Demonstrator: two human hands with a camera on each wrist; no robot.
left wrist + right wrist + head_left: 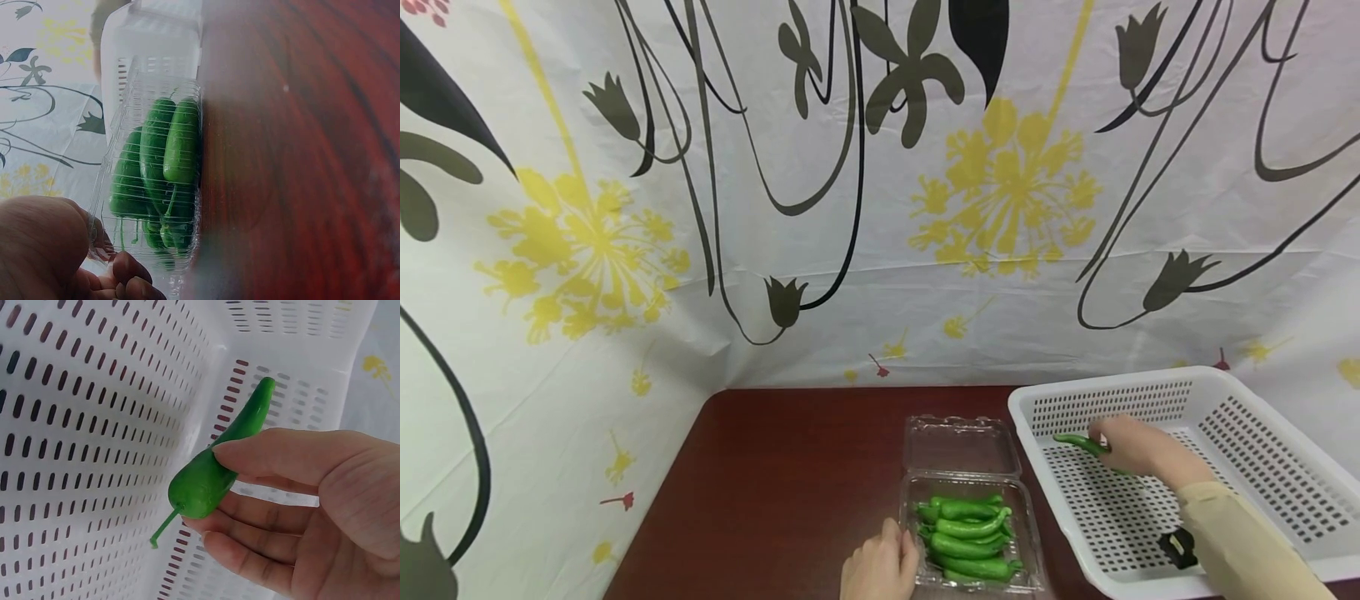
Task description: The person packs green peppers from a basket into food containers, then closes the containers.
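Note:
My right hand holds a green pepper between thumb and fingers inside the white plastic basket. The right wrist view shows the pepper's stem pointing down and its tip up. My left hand grips the near left edge of a clear plastic clamshell box. In the left wrist view its thumb and fingers are at the box's rim. Several green peppers lie side by side in the box. Its lid is folded back, away from me.
A black object is on the basket by my right sleeve. Box and basket stand close together on the dark red wooden table. A patterned cloth hangs behind and to the left.

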